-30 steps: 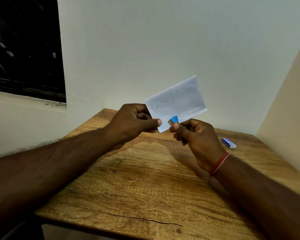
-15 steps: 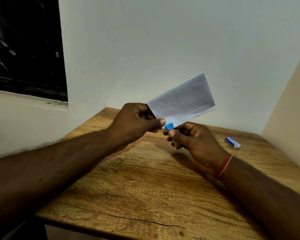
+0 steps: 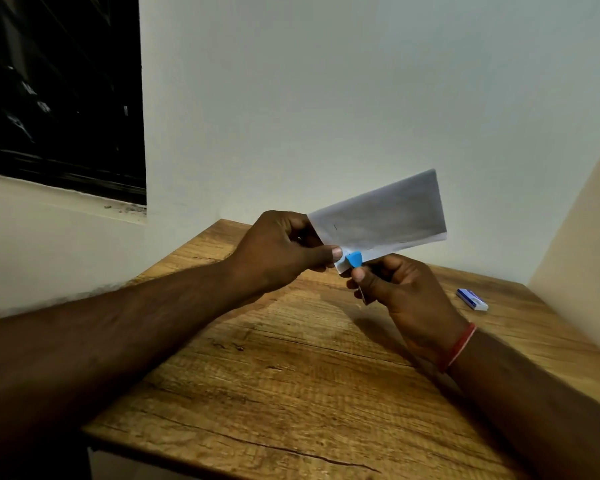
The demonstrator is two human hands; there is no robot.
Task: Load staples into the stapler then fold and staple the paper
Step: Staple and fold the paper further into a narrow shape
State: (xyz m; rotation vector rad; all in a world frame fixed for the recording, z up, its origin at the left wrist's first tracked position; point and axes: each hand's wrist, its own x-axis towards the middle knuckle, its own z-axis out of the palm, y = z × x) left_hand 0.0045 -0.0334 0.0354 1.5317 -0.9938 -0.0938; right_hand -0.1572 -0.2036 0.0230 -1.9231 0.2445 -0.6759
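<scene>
Above table (image 3: 291,393), stapler (image 3: 354,260) slid nearer paper's (image 3: 381,216) corner.

text: none legible | staple box (image 3: 471,299): print too small to read

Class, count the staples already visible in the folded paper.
1: a short dark mark near the left end of the folded paper, close to the left hand. Any under the blue stapler or fingers would be hidden.
</scene>
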